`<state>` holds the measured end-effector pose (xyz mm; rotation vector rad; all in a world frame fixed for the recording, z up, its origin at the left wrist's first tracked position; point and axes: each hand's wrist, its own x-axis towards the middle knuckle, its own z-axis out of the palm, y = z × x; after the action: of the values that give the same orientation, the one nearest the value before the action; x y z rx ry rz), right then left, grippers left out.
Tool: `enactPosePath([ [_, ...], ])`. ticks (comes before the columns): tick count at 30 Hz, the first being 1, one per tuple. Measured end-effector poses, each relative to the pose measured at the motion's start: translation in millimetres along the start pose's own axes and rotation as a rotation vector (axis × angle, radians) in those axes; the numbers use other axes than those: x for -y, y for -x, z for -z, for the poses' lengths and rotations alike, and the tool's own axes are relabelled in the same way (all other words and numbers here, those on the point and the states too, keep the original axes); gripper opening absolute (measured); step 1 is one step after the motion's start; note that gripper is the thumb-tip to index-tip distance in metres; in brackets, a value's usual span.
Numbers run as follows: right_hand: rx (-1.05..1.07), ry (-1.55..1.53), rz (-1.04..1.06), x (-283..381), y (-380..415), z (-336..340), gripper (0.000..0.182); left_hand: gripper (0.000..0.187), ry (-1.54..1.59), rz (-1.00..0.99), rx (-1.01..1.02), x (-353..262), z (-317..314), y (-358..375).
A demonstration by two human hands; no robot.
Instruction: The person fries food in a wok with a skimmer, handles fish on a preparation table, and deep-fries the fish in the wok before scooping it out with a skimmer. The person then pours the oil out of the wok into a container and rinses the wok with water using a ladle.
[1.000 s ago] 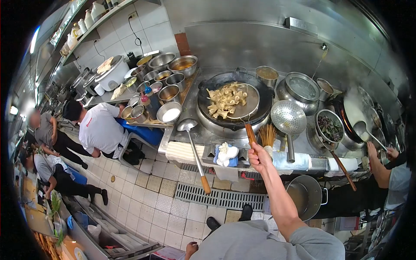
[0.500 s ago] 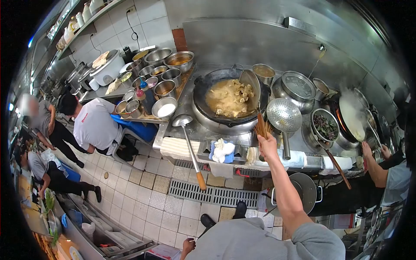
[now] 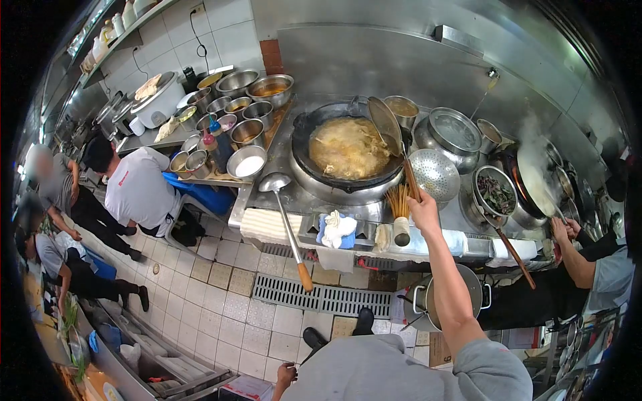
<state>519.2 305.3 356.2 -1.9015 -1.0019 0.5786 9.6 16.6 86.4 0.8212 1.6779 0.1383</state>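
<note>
Wooden and slim, the handle of one round strainer point(image 3: 384, 120) sits in the right hand point(image 3: 423, 212), its fingers closed around it. The strainer's disc is tilted steeply at the right side of one black wok point(image 3: 301, 144); whether it touches the rim, I cannot tell. Pale food point(image 3: 348, 148) lies in bubbling, yellowish liquid inside the wok. The left hand point(image 3: 286, 375) is low by the grey shirt, fingers curled; how far they are open, or whether they hold anything, I cannot tell.

Just beside the right hand, one bamboo brush point(image 3: 400, 200) stands on the steel desk point(image 3: 267, 198), and behind it lies one perforated scoop point(image 3: 433, 175). One ladle point(image 3: 275, 182) lies left of the wok, its wooden-ended handle reaching past the desk's front edge. One white cloth point(image 3: 336, 228) rests on one blue cloth point(image 3: 348, 240) near the front edge.

Two squeeze bottles, one red-topped point(image 3: 210, 142) and one blue-topped point(image 3: 215, 125), stand among metal bowls and pots too crowded to count surely. Right of the scoop, one strainer of dark leaves point(image 3: 495, 190) has a long wooden handle. Four other people show: three on the left, one on the right.
</note>
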Motion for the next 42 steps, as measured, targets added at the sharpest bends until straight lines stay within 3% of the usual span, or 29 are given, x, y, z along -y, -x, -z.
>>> enactPosePath([
  [3, -0.058, 0.066, 0.14, 0.6, 15.2, 13.0, 0.038, 0.037, 0.066, -0.041, -0.014, 0.6, 0.9, -4.0],
  [5, -0.139, 0.132, 0.376, 1.0, 26.2, 24.9, 0.039, 0.037, 0.113, -0.025, -0.029, 5.6, -0.5, -10.6],
  [11, 0.209, 0.376, 0.129, 73.5, 69.7, 89.0, 0.046, 0.036, 0.017, 0.003, -0.002, 5.5, 4.9, -11.4],
  [15, 0.187, 0.531, 0.218, 59.5, 64.6, 77.1, 0.048, 0.04, -0.171, -0.126, 0.057, 24.0, 8.2, -31.6],
  [18, 0.152, 0.615, 0.278, 47.3, 65.1, 56.7, 0.049, 0.041, -0.21, -0.105, 0.061, 14.3, 11.8, -36.8],
  [22, 0.115, 0.731, 0.299, 41.7, 80.4, 29.3, 0.05, 0.04, -0.053, -0.094, 0.018, -23.8, 12.3, -21.4],
  [28, 0.141, 0.599, 0.287, 39.2, 85.5, 0.8, 0.051, 0.039, -0.048, -0.132, -0.047, -28.5, 11.3, -25.0],
  [31, 0.174, 0.311, 0.186, 31.0, 67.4, -8.1, 0.048, 0.035, -0.156, -0.14, -0.013, 3.7, 11.5, -44.6],
  [33, 0.09, 0.171, 0.271, 8.1, 53.8, -17.8, 0.049, 0.033, -0.362, -0.39, -0.138, 52.7, 9.1, -81.7],
  [34, 0.011, 0.03, 0.355, -2.2, 46.4, -21.4, 0.049, 0.033, -0.356, -0.385, -0.145, 52.9, 9.0, -78.4],
  [38, -0.02, -0.191, 0.264, -14.2, 12.4, -16.1, 0.043, 0.032, -0.236, -0.206, -0.128, 43.4, 8.1, -49.7],
  [40, -0.036, -0.073, 0.197, 5.5, 4.7, -5.8, 0.041, 0.032, -0.231, -0.177, -0.103, 46.2, 6.9, -45.7],
  [42, -0.057, 0.043, 0.136, 4.3, -2.1, -5.9, 0.038, 0.032, -0.337, -0.291, -0.134, 65.9, 3.7, -58.7],
])
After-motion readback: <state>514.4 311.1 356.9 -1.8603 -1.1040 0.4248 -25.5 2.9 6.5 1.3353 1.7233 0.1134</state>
